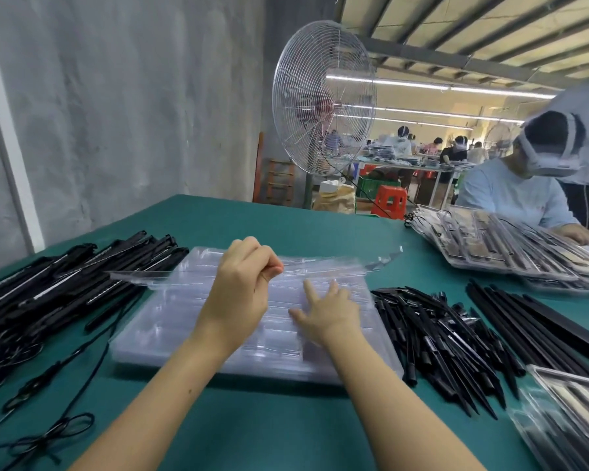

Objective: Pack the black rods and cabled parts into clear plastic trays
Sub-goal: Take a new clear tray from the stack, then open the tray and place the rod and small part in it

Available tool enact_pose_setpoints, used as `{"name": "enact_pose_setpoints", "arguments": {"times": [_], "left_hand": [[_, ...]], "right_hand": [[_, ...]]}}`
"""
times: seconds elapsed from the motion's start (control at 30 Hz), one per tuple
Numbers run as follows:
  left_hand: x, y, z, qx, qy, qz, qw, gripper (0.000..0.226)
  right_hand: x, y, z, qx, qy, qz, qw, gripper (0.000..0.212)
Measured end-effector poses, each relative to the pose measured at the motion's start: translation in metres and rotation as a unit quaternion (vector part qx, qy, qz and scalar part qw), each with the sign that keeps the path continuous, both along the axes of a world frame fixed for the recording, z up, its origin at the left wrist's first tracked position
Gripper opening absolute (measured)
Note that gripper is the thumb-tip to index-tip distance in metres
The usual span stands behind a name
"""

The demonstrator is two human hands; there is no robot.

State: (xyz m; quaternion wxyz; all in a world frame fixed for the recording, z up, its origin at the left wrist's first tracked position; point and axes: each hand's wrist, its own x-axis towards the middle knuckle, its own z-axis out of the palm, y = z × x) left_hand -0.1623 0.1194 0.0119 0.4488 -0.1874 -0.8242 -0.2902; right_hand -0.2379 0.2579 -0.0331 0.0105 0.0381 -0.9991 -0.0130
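Observation:
A stack of clear plastic trays [170,334] lies in the middle of the green table. My left hand [242,287] pinches the near edge of the top clear tray [337,265] and holds it tilted up above the stack. My right hand [330,314] lies flat with spread fingers on the stack beneath. Black rods with cables [65,283] are piled to the left. A heap of pointed black rods [439,338] lies to the right, with longer flat black rods [541,321] beyond them.
Packed trays [510,249] are heaped at the far right in front of another person [524,185]. More packed trays [572,413] sit at the near right corner. Loose black cables [45,436] trail at the near left. A standing fan [323,110] is behind the table.

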Motion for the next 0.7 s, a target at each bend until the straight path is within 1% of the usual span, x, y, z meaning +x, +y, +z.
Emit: {"name": "enact_pose_setpoints", "arguments": {"times": [0.1,0.23,0.4,0.53,0.63,0.7], "left_hand": [[0.0,0.0,0.002,0.005,0.019,0.009,1.0,0.016],[-0.002,-0.001,0.003,0.01,0.045,0.021,0.999,0.014],[-0.002,0.004,-0.012,-0.068,0.055,0.044,0.995,0.025],[-0.004,0.006,-0.014,-0.072,0.076,0.06,0.993,0.022],[-0.004,0.007,-0.017,-0.076,0.083,0.068,0.991,0.024],[-0.003,0.009,-0.02,-0.094,0.088,0.069,0.989,0.022]], "right_hand": [[-0.004,-0.008,0.0,0.028,-0.021,-0.016,0.999,0.061],[-0.013,-0.008,0.002,0.039,-0.019,-0.026,0.999,0.057],[-0.017,-0.007,0.007,0.074,-0.027,-0.011,0.997,0.059],[-0.023,-0.006,0.016,0.106,-0.013,0.007,0.994,0.064],[-0.026,-0.011,0.018,0.127,-0.035,0.028,0.991,0.058],[-0.027,-0.013,0.016,0.119,-0.055,0.032,0.991,0.055]]}}
